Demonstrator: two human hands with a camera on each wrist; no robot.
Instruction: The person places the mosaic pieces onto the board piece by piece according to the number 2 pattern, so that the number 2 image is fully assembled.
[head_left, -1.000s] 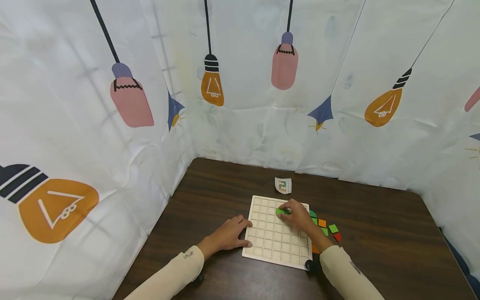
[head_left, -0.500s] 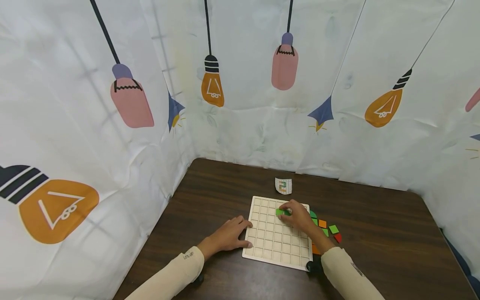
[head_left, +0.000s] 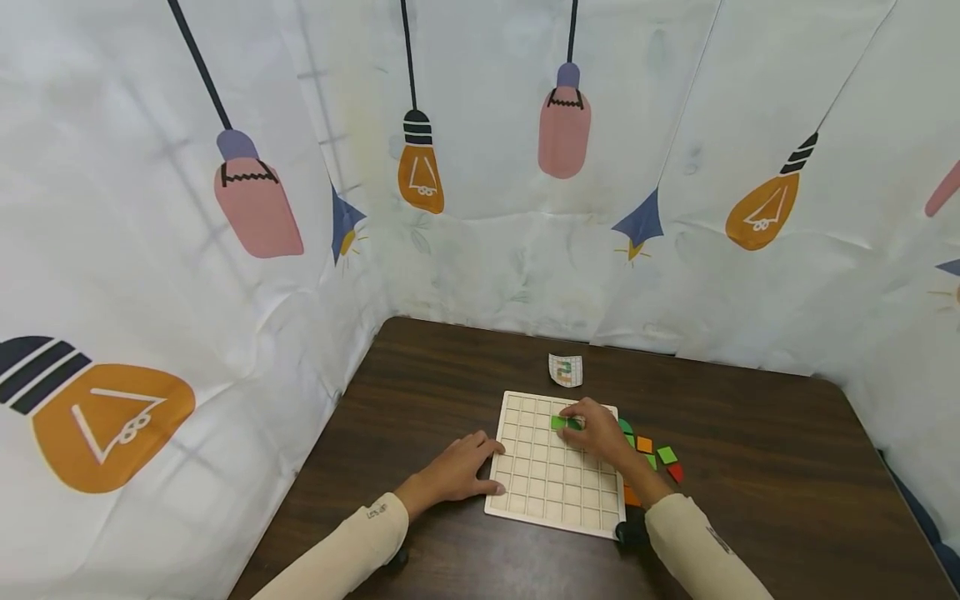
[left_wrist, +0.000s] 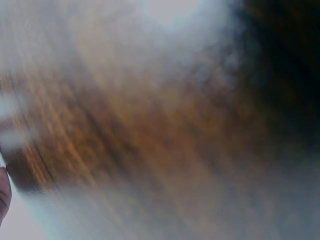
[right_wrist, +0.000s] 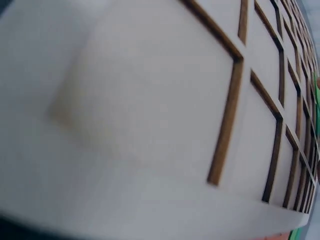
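In the head view a pale wooden board [head_left: 545,492] with a square grid lies on the dark table. My left hand [head_left: 459,468] rests at its left edge, fingers relaxed, fingertips and thumb right on the rim. Over the upper part of the board, my right hand [head_left: 602,435] pinches a dark green tile [head_left: 574,423] between thumb and fingers, and partly hides it. Just left of it a light green square tile [head_left: 558,422] sits in the grid. The right wrist view shows the grid [right_wrist: 245,75] close up, with a sliver of green tile [right_wrist: 317,107] at the right.
Loose green, orange [head_left: 644,444] and red [head_left: 675,472] tiles lie right of the board, some partly behind the right forearm. A small printed card [head_left: 566,371] with a coloured pattern lies beyond the board. A white patterned curtain [head_left: 480,267] encloses the table's back and left.
Both hands, the tiles and the board keep their places. The head view has shifted very slightly.
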